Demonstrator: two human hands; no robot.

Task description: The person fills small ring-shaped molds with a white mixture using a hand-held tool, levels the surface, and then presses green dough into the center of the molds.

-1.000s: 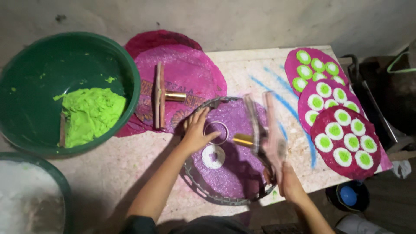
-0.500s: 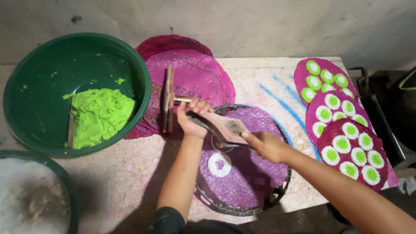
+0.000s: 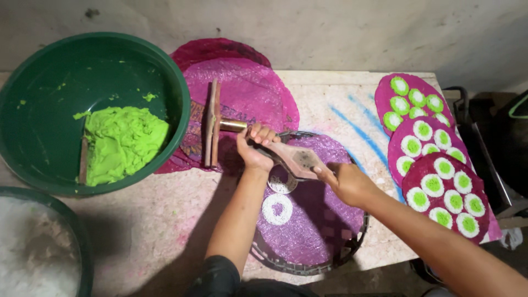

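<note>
My left hand (image 3: 254, 147) and my right hand (image 3: 347, 181) both grip a wooden press (image 3: 294, 160), held level over a round purple tray (image 3: 330, 231). A white ring of pressed strands (image 3: 277, 209) lies on the tray below the press, and another white bit (image 3: 281, 186) shows right under it. A second wooden press with a brass cylinder (image 3: 215, 124) rests on pink trays (image 3: 258, 93) just left of my left hand.
A big green basin (image 3: 33, 77) at the left holds bright green dough (image 3: 122, 142). A second basin with white flour (image 3: 33, 258) sits at the bottom left. Three pink trays (image 3: 385, 99) of green-and-white pieces line the table's right edge.
My right hand brought the press down from upright to level over the purple tray. My left hand moved up from the tray and took hold of its other end.
</note>
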